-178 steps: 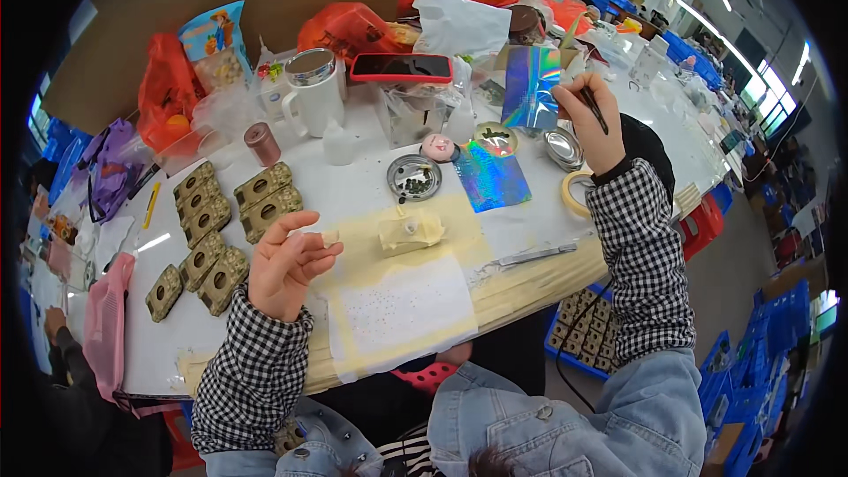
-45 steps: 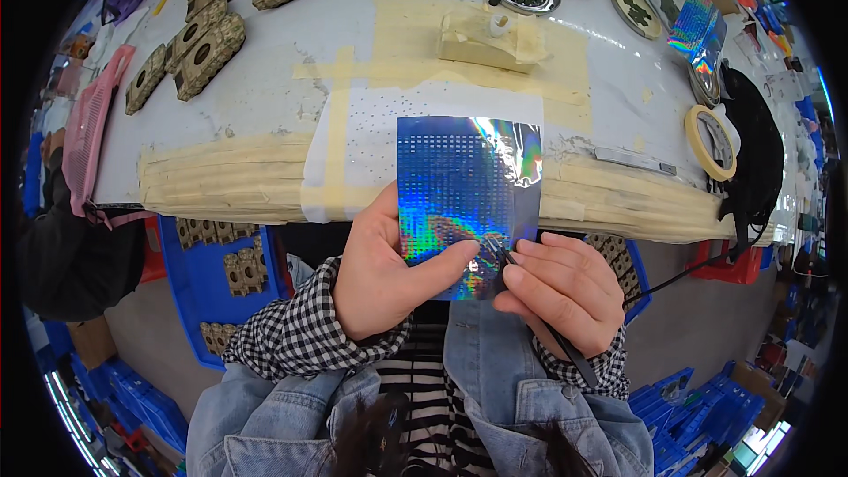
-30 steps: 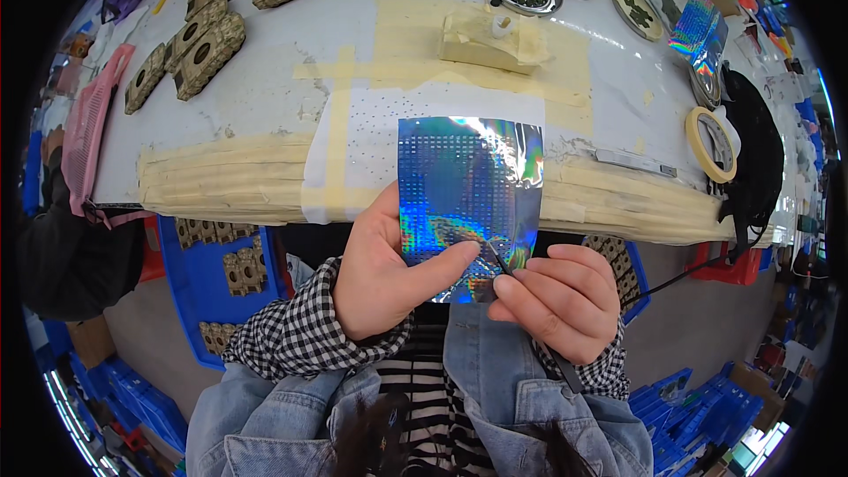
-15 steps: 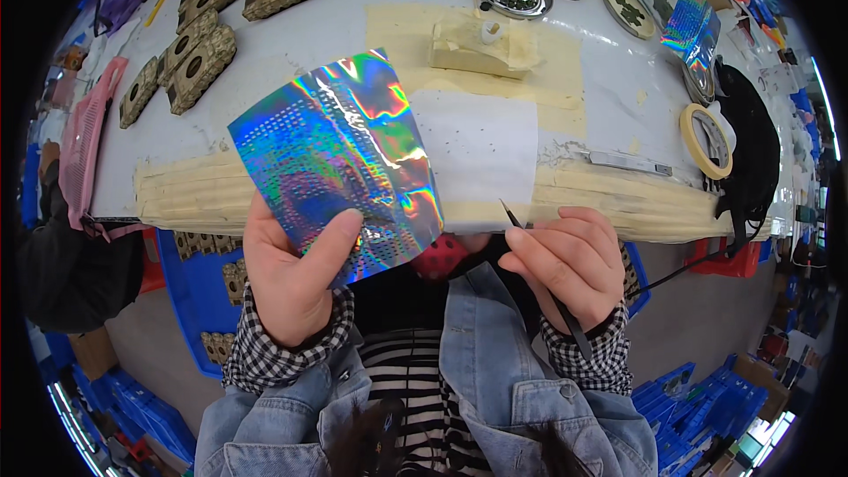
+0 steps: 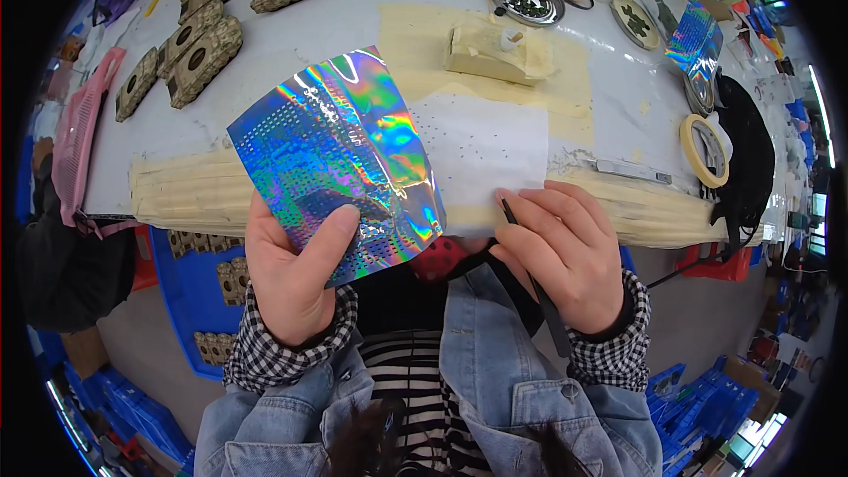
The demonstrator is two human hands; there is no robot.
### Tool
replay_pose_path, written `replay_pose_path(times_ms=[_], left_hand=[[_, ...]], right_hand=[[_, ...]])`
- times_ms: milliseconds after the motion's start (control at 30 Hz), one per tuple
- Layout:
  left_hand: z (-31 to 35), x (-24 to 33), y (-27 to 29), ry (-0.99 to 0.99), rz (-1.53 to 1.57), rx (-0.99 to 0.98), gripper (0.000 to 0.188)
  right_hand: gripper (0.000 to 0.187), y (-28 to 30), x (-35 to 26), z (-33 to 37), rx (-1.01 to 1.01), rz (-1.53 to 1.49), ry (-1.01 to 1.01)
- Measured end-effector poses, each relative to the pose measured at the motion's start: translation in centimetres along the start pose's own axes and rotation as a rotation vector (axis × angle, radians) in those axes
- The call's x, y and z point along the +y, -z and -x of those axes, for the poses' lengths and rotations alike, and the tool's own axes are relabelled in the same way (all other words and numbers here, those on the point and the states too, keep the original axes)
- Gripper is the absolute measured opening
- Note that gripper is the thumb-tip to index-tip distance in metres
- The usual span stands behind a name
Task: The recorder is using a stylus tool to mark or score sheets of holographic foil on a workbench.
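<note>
My left hand [image 5: 299, 269] grips a shiny rainbow holographic sheet [image 5: 340, 150], thumb on top. Rows of small marks or cut-outs run across the sheet, with a plainer band along its right side. Slim dark tweezers [image 5: 553, 322] lie in my closed right hand [image 5: 565, 252], their tip pointing away from me beside my fingertips. These fingers are at the near edge of a white paper [image 5: 503, 137] dotted with tiny dark specks; whether they touch it I cannot tell. Nothing can be made out between the tweezer tips.
Beyond the paper stands a tape-covered block [image 5: 495, 57]. A round metal dish [image 5: 556, 13] holds small dark green pieces. To the right are a tape roll [image 5: 692, 152] and a knife-like metal tool [image 5: 632, 170]. Camouflage-patterned parts with round holes [image 5: 205, 62] stand at left; a blue tray [image 5: 181, 300] sits below.
My right hand has moved up to the paper's near edge, and the tweezers have turned. The holographic sheet has tilted slightly, with its reflections shifted. The whole view has shifted a little.
</note>
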State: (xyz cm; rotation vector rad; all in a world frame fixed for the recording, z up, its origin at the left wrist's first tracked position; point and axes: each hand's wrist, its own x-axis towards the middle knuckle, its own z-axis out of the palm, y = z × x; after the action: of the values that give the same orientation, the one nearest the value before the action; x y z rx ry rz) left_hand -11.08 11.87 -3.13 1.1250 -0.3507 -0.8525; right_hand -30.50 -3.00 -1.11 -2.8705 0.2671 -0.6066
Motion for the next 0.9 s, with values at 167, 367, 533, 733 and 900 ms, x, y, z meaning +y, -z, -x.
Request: replay_pose_path(times_ms=[167,367,533,733,900], left_hand=[[-0.1,0.1,0.2,0.014,0.012,-0.015,0.043],[-0.1,-0.1,0.1,0.012,0.022,-0.028,0.043],[-0.4,0.2,-0.6,0.042,-0.010,-0.086,0.043],[-0.6,0.3,-1.7,0.084,-0.026,-0.189,0.045],[-0.6,0.3,-2.0,0.090,-0.039,-0.268,0.047]], right_hand=[[0.026,1.5,0.6,-0.9,-0.131,-0.080,-0.013],[0.030,1.4,1.6,-0.2,-0.085,-0.282,-0.146],[0.035,1.8,0.8,-0.3,0.128,-0.318,-0.182],[0.037,0.8,-1.5,-1.2,0.207,-0.444,-0.026],[0.036,-0.3,-1.9,-1.4,0.215,-0.369,0.041]])
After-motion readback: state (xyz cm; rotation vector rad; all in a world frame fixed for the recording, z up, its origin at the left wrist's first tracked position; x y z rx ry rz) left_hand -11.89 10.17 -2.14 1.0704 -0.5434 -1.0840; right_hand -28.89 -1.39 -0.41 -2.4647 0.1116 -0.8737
